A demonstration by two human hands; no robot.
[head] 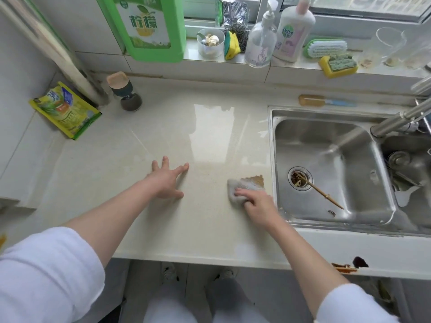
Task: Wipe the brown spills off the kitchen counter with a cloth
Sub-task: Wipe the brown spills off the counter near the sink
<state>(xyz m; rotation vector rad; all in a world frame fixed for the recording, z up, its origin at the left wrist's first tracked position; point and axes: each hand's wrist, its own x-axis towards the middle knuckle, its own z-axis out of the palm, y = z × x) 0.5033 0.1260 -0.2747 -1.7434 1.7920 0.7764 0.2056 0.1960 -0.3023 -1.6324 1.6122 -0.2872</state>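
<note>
In the head view, the cloth (245, 186) lay on the desk (198, 136) at lower right of centre, just beside the sink (331, 169) rim. The right hand (257, 202) pressed down on its near half, fingers bent over the fabric and pointing toward upper left; whether they pinched it or merely pushed on it, I could not tell for certain. The far corner of the cloth, stained brown, stuck out beyond the fingers toward the sink's edge. The left hand (168, 180) rested flat on the desk at frame centre, fingers spread, holding nothing, well apart from the cloth to its left.

The cloth's long axis ran roughly from lower left to upper right, in line with the right forearm. The right hand was plainly the nearer one, being already on it. A faint brownish haze seemed to lie on the desk between the hands, left of the cloth, so the next stroke probably ought to go leftward, toward the left hand. Dark brown marks also showed on the desk's front lip at lower right.
</note>
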